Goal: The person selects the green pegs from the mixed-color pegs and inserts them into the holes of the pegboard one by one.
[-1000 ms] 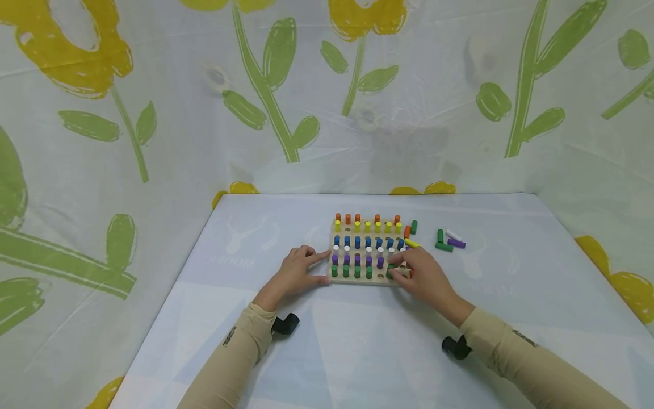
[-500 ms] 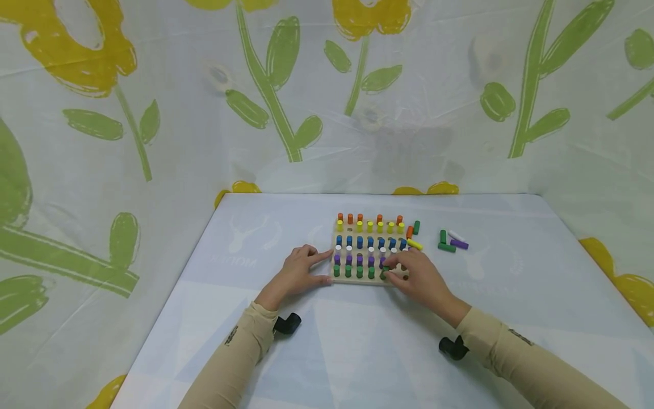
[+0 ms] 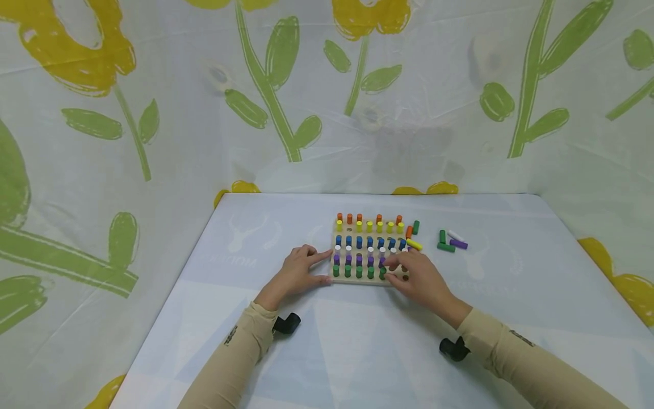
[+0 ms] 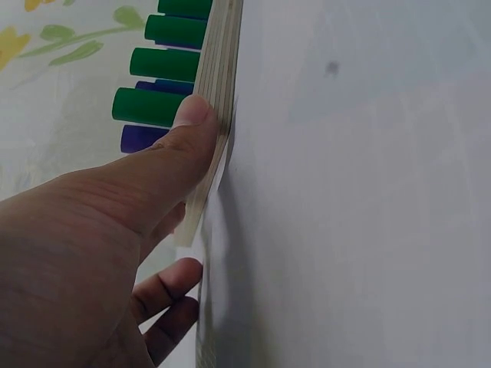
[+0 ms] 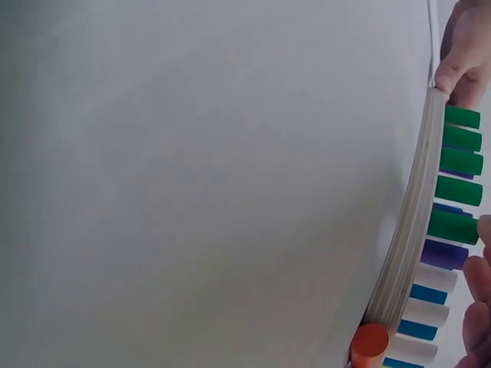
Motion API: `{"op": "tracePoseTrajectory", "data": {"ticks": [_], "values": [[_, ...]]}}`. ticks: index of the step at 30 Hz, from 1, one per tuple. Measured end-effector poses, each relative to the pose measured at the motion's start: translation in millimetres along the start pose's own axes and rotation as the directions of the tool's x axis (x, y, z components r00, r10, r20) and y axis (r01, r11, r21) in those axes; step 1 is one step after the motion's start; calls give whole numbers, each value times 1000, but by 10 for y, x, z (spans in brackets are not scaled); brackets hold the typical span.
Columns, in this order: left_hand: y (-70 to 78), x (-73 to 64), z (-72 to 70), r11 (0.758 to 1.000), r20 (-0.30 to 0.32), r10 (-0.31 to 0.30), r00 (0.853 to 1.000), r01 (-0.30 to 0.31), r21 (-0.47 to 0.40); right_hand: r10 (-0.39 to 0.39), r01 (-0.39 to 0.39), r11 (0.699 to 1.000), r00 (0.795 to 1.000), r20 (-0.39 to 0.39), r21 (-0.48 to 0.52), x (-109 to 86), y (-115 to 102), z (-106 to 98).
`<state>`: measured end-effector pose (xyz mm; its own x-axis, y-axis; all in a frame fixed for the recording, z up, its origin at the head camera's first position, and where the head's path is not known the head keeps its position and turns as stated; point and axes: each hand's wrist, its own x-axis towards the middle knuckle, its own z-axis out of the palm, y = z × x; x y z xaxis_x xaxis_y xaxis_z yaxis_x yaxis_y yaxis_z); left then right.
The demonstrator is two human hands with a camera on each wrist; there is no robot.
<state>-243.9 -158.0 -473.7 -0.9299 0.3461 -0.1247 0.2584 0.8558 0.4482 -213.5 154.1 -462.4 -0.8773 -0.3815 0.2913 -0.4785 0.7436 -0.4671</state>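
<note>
A pale wooden pegboard [image 3: 357, 281] stands on the table, with rows of orange, yellow, blue, white, purple and green pegs upright in it. My left hand [image 3: 296, 270] touches its left side, thumb at the front corner and index finger stretched further back. In the left wrist view the thumb [image 4: 196, 119] lies against the layered edge beside the green pegs. My right hand [image 3: 421, 275] is over the front right part, thumb and index finger parted around a green peg [image 3: 382, 274] standing in the front row. In the right wrist view a fingertip meets that green peg's top [image 5: 453, 227].
Loose orange [image 3: 409, 232], green [image 3: 416, 227] and yellow [image 3: 414, 244] pegs lie by the board's right side. Further right lie two more green pegs [image 3: 446, 247], a white peg [image 3: 455, 235] and a purple peg [image 3: 458, 244]. A flowered curtain [image 3: 357, 142] encloses the table.
My right hand has moved slightly left with a green peg, which now stands in the front row. Its fingers have loosened from their pinch. The left hand stays at the board.
</note>
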Motion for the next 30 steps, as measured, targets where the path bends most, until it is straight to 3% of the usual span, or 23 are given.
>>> {"op": "tracePoseTrajectory", "data": {"ticks": [16, 30], "values": [[-34, 14, 35, 1000, -14, -1, 1000, 1, 1, 97, -96, 995, 995, 14, -23, -82, 134, -106], [-20, 3, 24, 1000, -18, 12, 1000, -12, -6, 234, -233, 972, 972, 16, -41, -64, 428, -311]]}}
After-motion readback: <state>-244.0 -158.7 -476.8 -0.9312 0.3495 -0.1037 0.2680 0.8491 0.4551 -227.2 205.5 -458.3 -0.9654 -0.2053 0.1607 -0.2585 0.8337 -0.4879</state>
